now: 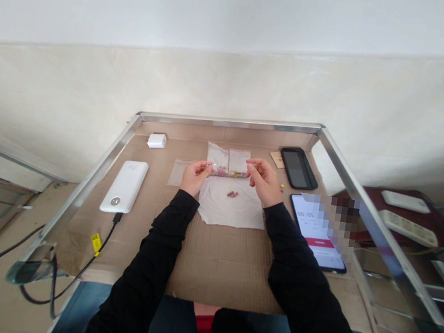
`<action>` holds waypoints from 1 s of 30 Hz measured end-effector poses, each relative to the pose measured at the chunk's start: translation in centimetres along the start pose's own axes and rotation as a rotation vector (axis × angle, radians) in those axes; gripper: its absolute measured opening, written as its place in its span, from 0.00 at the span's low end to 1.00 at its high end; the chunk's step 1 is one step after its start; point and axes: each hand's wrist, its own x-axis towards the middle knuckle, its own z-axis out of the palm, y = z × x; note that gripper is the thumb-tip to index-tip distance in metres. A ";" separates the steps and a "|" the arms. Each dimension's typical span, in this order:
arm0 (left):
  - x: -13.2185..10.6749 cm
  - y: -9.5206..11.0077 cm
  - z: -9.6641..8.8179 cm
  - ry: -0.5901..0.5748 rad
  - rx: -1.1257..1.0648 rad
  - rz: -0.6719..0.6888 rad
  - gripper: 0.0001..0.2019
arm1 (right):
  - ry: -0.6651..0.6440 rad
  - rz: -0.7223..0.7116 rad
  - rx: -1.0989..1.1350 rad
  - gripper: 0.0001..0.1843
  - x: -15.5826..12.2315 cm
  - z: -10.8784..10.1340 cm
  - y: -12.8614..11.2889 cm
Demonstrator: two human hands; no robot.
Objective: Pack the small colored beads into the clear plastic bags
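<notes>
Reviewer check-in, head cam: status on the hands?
Left hand, right hand pinching clear plastic bag of pink capsules. Loose capsules on white paper sheet below. Nothing in the way.

**Head-worn camera looking forward and down across a brown cardboard-covered tabletop (224, 266).**

It looks from above the person's chest, so black-sleeved forearms (167, 230) rise from the bottom edge, with the left hand (194, 178) and right hand (263, 182) close by near mid-frame. The shiny metal rim (232, 123) of the tabletop lies farther off, and a pale painted wall (235, 69) fills the top of the wide view.
</notes>
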 end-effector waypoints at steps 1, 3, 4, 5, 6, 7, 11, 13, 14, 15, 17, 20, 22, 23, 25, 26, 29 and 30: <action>0.0 0.0 0.0 0.000 -0.001 -0.006 0.11 | -0.002 0.003 -0.001 0.14 0.0 0.0 0.0; 0.0 0.0 0.0 0.000 0.002 -0.027 0.11 | -0.005 0.011 0.001 0.14 0.0 0.0 -0.1; 0.0 0.0 0.0 0.003 0.004 -0.034 0.11 | -0.007 0.014 0.003 0.15 0.0 0.1 -0.1; 0.0 0.0 0.0 0.008 0.007 -0.037 0.11 | -0.008 0.017 0.005 0.15 0.0 0.1 -0.2; 0.0 0.0 0.0 0.014 0.011 -0.034 0.11 | -0.009 0.020 0.007 0.15 -0.1 0.1 -0.2; 0.0 0.0 0.0 0.022 0.018 -0.027 0.11 | -0.010 0.020 0.008 0.15 -0.1 0.1 -0.3; 0.0 -0.2 0.0 0.051 0.083 0.027 0.12 | -0.010 0.013 0.001 0.14 -0.1 0.1 -0.3; 0.0 -0.3 0.0 0.060 0.125 0.052 0.12 | -0.010 0.013 -0.004 0.14 -0.1 0.2 -0.4; 0.0 -0.4 0.0 0.063 0.149 0.061 0.12 | -0.008 0.015 -0.005 0.14 -0.1 0.2 -0.4; 0.0 -0.4 0.1 0.068 0.179 0.072 0.12 | -0.007 0.016 -0.004 0.14 -0.1 0.2 -0.4; -0.1 -0.4 0.1 0.098 0.279 0.103 0.13 | -0.008 0.016 0.000 0.14 -0.1 0.2 -0.4; -0.5 -0.1 -0.1 0.185 0.527 0.170 0.12 | -0.013 0.012 -0.001 0.14 -0.1 0.2 -0.4; -0.6 0.3 -0.4 0.239 0.681 0.220 0.12 | -0.013 0.013 -0.007 0.14 -0.1 0.2 -0.4; -0.7 0.5 -0.5 0.265 0.740 0.247 0.12 | -0.013 0.013 -0.011 0.14 -0.1 0.2 -0.4; -0.7 0.7 -1.0 0.316 0.849 0.293 0.13 | -0.014 0.011 -0.020 0.14 -0.1 0.2 -0.3; -0.7 0.8 -1.2 0.345 0.906 0.302 0.14 | -0.013 0.010 -0.025 0.14 -0.1 0.2 -0.3; -0.8 0.9 -2.0 0.422 1.057 0.253 0.19 | -0.013 0.012 -0.039 0.15 -0.1 0.1 -0.2; -0.8 0.9 -2.2 0.442 1.092 0.221 0.21 | -0.016 0.015 -0.040 0.15 -0.1 0.1 -0.1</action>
